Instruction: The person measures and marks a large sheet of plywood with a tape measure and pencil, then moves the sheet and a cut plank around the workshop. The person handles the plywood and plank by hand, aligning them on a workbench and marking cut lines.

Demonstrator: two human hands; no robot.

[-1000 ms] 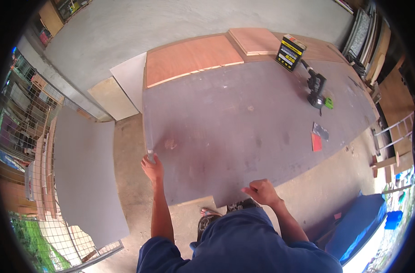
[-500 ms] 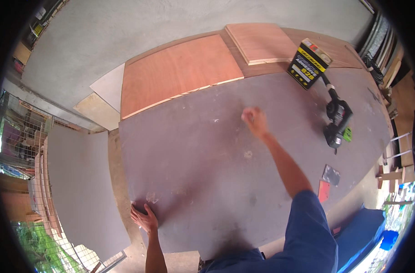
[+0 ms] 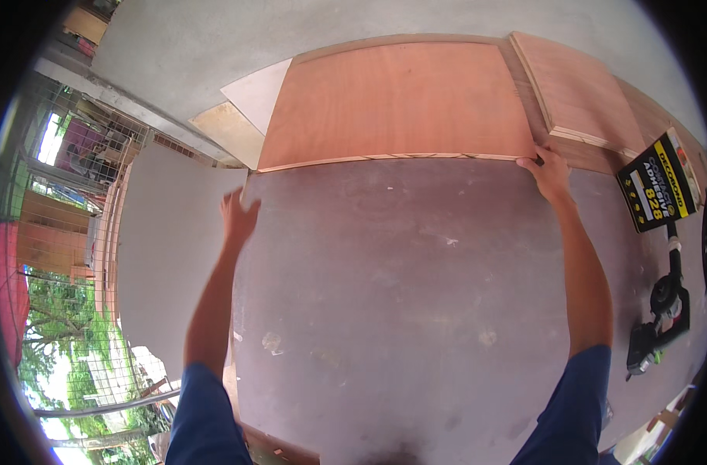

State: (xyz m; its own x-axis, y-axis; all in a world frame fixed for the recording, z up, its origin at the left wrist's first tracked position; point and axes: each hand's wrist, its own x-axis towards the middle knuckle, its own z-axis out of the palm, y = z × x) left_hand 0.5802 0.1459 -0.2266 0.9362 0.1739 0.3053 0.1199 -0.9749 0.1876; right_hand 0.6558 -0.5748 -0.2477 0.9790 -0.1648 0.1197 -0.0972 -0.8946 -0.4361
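A large reddish plywood panel (image 3: pixel 400 101) leans or lies at the far side of the grey tabletop (image 3: pixel 400 287). My right hand (image 3: pixel 548 172) is at the panel's near right corner, its thumb against the front edge and its fingers closed round the corner. My left hand (image 3: pixel 239 218) hovers beside the table's left edge, just short of the panel's near left corner. Its fingers are spread and nothing is in them.
A smaller plywood board (image 3: pixel 576 97) lies to the right of the panel. Further right stand a black and yellow adhesive tin (image 3: pixel 654 186) and a black cordless power tool (image 3: pixel 663 310). Pale sheet offcuts (image 3: pixel 252 101) rest left of the panel, by the grey wall (image 3: pixel 353 19).
Both hands have moved away from me: the left from the near left table edge, the right from mid-table to the panel's corner, now gripped. The view has turned left.
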